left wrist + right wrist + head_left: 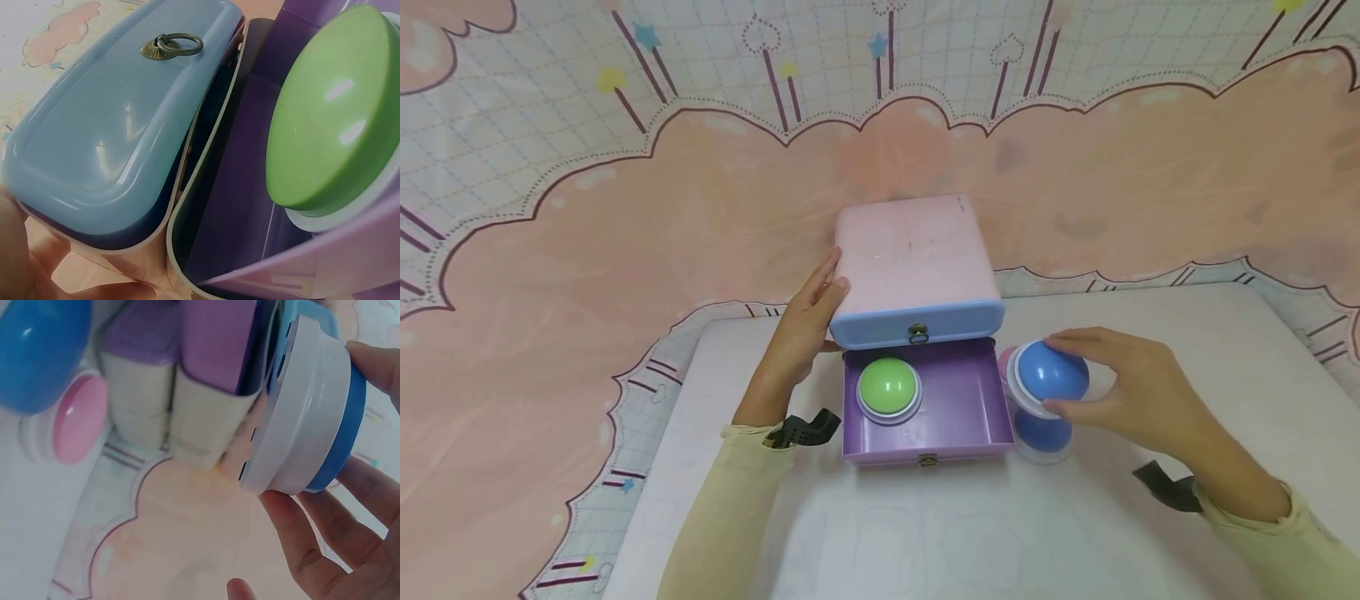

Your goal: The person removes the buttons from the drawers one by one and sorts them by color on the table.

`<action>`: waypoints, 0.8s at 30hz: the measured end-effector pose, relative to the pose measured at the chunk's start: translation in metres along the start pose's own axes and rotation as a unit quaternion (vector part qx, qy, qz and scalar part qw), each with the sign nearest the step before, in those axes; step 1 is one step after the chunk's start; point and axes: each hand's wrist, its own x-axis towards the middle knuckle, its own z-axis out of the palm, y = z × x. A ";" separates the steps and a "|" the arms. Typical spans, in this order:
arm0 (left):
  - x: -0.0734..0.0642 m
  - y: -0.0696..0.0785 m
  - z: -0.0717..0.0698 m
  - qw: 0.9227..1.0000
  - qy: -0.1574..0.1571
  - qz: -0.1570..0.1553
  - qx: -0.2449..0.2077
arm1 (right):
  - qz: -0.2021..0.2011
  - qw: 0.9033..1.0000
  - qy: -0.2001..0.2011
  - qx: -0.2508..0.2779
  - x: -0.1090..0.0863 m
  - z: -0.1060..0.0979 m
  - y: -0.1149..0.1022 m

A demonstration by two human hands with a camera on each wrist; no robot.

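Observation:
In the head view my right hand pinches a blue domed push button by its white base, thumb on the near side and fingers on the far side. The right wrist view has this button edge-on, above the table. My left hand rests with extended fingers along the left side of a small pink drawer cabinet. Its purple lower drawer is pulled out, and a green domed button sits in the drawer's left part. The blue upper drawer is closed, a brass ring pull on its front.
A second blue button stands on the white table right of the drawer, partly hidden under the held one. Behind it is a pink button, mostly covered in the head view. Patterned cloth hangs behind the table.

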 end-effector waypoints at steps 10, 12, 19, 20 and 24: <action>0.000 0.001 0.000 1.000 0.000 -0.004 -0.002 | 0.074 0.997 -0.020 -0.027 -0.018 -0.002 0.031; 0.000 0.001 0.000 1.000 0.000 -0.004 -0.001 | 0.089 0.995 -0.026 -0.030 -0.021 -0.001 0.036; 0.001 0.000 0.000 1.000 0.002 -0.002 0.000 | 0.129 0.990 -0.052 -0.034 -0.030 0.001 0.051; 0.001 0.000 0.000 1.000 0.002 -0.002 0.000 | 0.134 0.989 -0.056 -0.033 -0.031 0.002 0.054; 0.002 0.000 0.000 1.000 0.004 -0.002 0.001 | 0.146 0.986 -0.073 -0.033 -0.037 0.007 0.062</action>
